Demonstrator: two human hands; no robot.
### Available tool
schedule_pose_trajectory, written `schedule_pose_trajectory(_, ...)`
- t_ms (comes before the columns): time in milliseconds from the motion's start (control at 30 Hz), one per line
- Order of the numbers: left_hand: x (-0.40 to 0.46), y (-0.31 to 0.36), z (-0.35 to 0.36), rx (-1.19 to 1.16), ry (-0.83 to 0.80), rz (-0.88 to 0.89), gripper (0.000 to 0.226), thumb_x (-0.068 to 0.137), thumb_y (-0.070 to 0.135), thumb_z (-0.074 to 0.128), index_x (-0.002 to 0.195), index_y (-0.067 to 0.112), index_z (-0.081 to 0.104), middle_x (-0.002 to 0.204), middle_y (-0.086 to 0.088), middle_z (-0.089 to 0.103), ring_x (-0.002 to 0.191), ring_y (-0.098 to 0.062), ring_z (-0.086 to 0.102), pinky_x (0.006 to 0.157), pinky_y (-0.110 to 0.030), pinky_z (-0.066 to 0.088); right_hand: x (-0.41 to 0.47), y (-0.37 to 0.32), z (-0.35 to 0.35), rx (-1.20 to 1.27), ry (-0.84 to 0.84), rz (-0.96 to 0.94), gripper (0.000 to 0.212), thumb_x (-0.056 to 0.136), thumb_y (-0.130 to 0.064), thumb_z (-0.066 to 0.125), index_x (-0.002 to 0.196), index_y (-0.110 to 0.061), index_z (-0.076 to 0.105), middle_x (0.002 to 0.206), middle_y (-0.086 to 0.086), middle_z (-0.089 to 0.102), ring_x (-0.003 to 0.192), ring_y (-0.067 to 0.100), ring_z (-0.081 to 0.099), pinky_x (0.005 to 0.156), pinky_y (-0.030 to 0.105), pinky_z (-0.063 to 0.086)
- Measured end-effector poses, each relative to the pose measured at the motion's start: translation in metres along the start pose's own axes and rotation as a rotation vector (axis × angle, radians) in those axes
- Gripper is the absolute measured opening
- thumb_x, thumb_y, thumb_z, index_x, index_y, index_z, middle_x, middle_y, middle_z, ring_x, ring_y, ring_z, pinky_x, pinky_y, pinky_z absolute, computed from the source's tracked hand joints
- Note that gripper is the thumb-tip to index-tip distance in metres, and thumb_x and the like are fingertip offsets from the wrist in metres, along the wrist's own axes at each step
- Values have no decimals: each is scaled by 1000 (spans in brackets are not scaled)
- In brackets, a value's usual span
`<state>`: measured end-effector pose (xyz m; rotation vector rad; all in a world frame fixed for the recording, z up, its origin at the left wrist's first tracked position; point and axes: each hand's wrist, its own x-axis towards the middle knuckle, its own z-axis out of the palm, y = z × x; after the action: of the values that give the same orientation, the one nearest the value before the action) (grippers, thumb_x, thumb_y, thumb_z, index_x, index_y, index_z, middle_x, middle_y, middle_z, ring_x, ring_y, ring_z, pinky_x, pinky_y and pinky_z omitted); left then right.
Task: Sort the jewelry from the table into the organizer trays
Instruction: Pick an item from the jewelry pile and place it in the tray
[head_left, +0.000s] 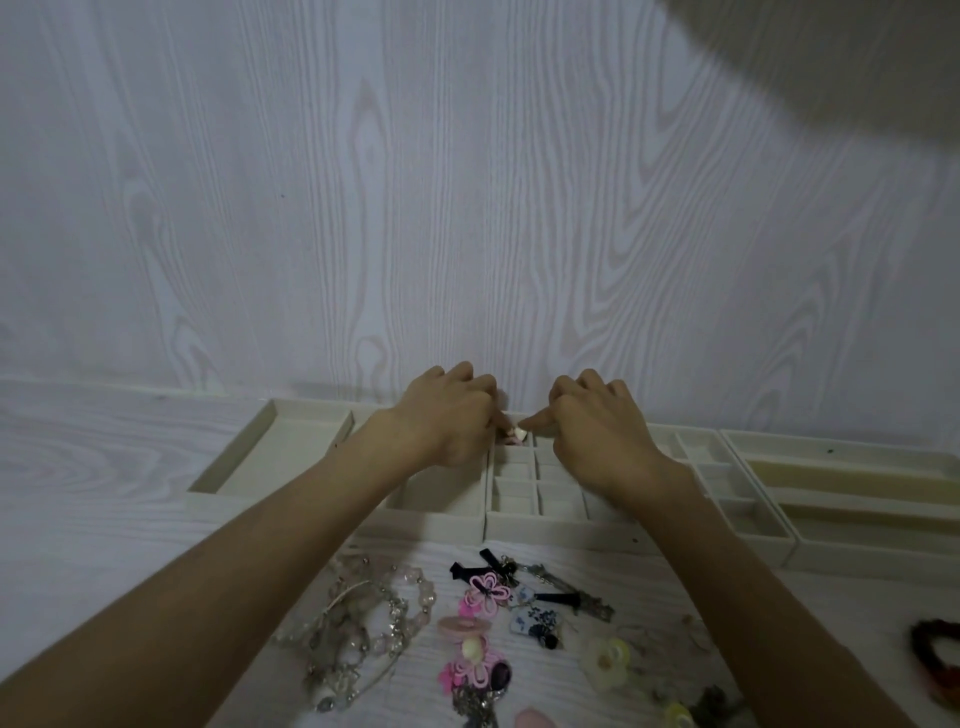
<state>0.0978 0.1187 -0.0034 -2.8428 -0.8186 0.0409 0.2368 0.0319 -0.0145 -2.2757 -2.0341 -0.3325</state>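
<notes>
Several cream organizer trays (545, 527) stand in a row along the wall. Over the far end of the small-celled middle tray, my left hand (447, 421) and my right hand (597, 431) meet. Between their fingertips is a small pale and pink jewelry piece (517, 434), pinched by both hands just above a far cell. Loose jewelry lies on the table in front of the trays: clear bead bracelets (363, 618), pink flower hair clips (485, 592), black bow clips (550, 597) and a pale flower clip (605, 662).
A wide tray (244, 452) sits at the left, a long-slotted tray (852, 488) at the right. A dark red hair tie (935, 654) lies at the right edge. A wood-grain wall rises directly behind the trays.
</notes>
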Motion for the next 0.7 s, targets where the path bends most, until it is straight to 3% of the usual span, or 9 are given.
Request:
schedule_pose_trajectory(200, -2, -1, 2, 86, 15, 31, 43, 99, 27, 32, 138, 40, 43, 129, 4, 45, 115, -19, 39, 80, -28, 27, 0, -5, 3, -28, 28, 10, 49, 91, -10, 43, 130, -39, 52, 116, -2, 50, 110, 20, 40, 90, 33, 28)
schedule_pose_trajectory(433, 1, 9, -8, 279, 2, 53, 35, 98, 22, 36, 126, 17, 54, 132, 1, 46, 116, -20, 38, 83, -28, 29, 0, -7, 0, -4, 82, 17, 48, 89, -7, 47, 126, -36, 57, 115, -2, 53, 107, 19, 43, 90, 32, 30)
schedule_pose_trajectory(600, 5, 7, -10, 233, -72, 20, 36, 97, 21, 37, 130, 17, 52, 135, 0, 44, 120, -21, 36, 90, -30, 31, -3, -5, 1, -38, 45, -8, 48, 91, -9, 44, 127, -40, 55, 115, -3, 52, 107, 19, 42, 88, 32, 29)
schedule_pose_trajectory(700, 8, 3, -9, 46, -100, -13, 41, 97, 20, 36, 135, 26, 50, 136, 0, 43, 121, -23, 35, 93, -31, 31, 1, -3, 3, 91, 39, 55, 45, 92, -7, 43, 122, -36, 61, 118, -1, 55, 108, 20, 45, 89, 31, 32)
